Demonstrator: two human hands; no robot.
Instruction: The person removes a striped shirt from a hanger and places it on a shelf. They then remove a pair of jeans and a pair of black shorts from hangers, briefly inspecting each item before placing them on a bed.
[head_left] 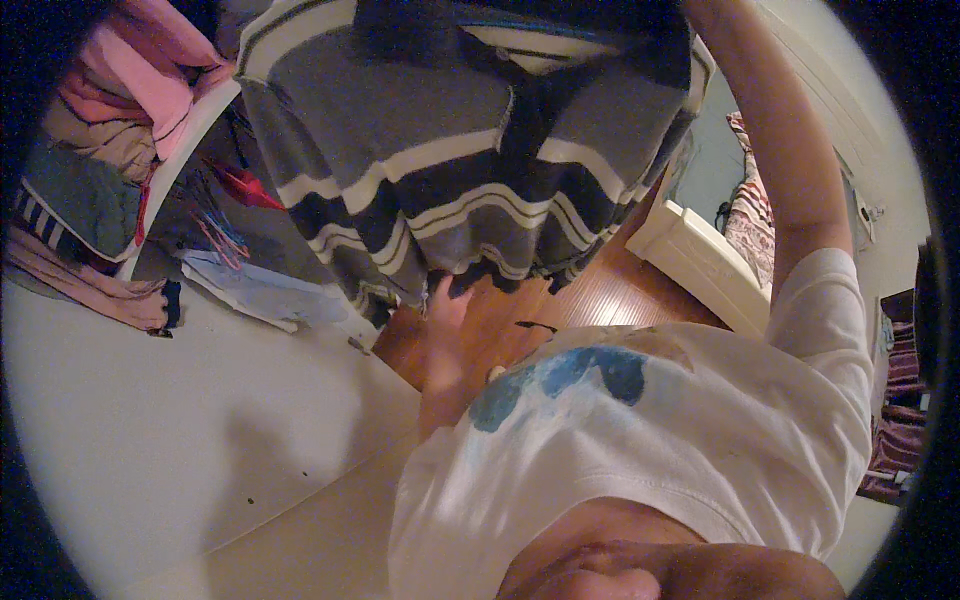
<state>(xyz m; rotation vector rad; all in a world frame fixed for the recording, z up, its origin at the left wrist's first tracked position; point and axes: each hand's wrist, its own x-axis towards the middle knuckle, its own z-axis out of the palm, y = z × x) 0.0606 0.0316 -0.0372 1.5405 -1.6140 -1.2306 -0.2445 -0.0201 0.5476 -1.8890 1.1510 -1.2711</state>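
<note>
A grey shirt (430, 110) with black and cream stripes hangs spread out in front of me, its upper part cut off by the top of the picture. My left hand (452, 297) is low by the shirt's bottom hem. It is blurred, and the hem partly covers its fingers, so I cannot tell whether they grip the cloth. On the right my bare right arm (790, 130) reaches up beside the shirt. The right hand itself lies beyond the top edge, out of sight.
Folded clothes, including a pink garment (150, 70) and a dark green one (80, 195), lie on a shelf at left. Near them are thin coloured hangers (225, 235) and pale blue cloth (260, 285). A cream bed frame (700, 260) stands right, above wooden floor (600, 300).
</note>
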